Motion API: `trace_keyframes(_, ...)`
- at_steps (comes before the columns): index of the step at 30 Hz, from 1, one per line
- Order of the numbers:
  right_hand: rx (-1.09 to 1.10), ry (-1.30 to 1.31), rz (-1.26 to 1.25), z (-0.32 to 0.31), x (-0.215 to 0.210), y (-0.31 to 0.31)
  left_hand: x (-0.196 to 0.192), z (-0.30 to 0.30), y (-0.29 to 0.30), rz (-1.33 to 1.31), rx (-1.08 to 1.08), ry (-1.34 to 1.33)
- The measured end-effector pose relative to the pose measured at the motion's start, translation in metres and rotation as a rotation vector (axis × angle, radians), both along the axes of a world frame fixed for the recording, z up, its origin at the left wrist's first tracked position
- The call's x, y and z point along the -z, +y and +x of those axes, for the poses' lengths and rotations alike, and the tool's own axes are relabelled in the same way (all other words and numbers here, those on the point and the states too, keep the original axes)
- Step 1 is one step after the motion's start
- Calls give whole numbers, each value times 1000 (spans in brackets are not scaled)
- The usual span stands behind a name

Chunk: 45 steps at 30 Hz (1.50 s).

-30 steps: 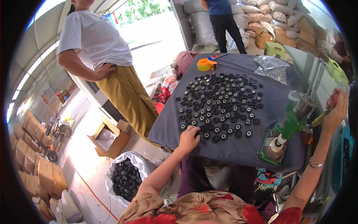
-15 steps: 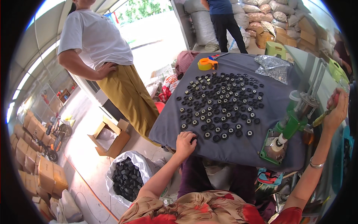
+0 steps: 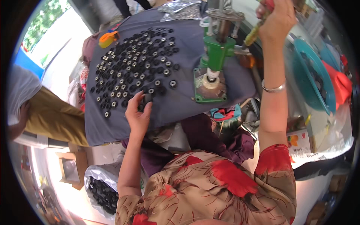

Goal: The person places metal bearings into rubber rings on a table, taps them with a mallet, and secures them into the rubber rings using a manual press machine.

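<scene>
My left hand (image 3: 137, 114) is over the near side of the cloth-covered table, its thumb and fingers curved around a small black round cap (image 3: 147, 98). Many similar black caps, several with pale metal centres (image 3: 129, 68), lie spread out beyond it. To the right stands a green hand press (image 3: 217, 50) with a white-tipped plunger above a pale round seat (image 3: 211, 81). Raised at the far right, my right hand (image 3: 278, 23) is wrapped round the press's lever (image 3: 253, 35), which has a yellowish wrapping and a red end.
A yellow tape roll in an orange holder (image 3: 108, 39) and a clear bag of small parts (image 3: 182, 10) lie at the table's far side. A lined sack of black pieces (image 3: 103, 195) stands lower left, near a person (image 3: 56, 112). On the right is a teal basin (image 3: 313, 78).
My view has swung to the right, bringing the basin into sight. My left hand has moved from the table's near left edge toward the press. My right hand stays on the raised lever.
</scene>
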State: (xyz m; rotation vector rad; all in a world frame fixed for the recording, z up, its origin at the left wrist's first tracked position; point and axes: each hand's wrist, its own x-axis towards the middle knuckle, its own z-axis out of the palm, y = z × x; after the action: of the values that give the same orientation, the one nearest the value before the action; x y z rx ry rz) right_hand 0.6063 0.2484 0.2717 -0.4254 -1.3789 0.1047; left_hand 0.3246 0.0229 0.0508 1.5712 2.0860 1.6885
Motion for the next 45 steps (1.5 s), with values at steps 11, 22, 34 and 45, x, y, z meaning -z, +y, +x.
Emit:
trace_keyframes(11,-460,288,-207,4,-2,-10,10,119,118,-60,368,-57)
trace_keyframes(22,-375,259,-205,1,-2,-6,-4,140,134,-54,402,-20)
trace_keyframes(34,-424,243,-137,4,-1,-10,4,145,134,-16,412,-52)
trace_keyframes(45,-433,230,-90,0,-3,-2,2,140,146,-74,426,-101)
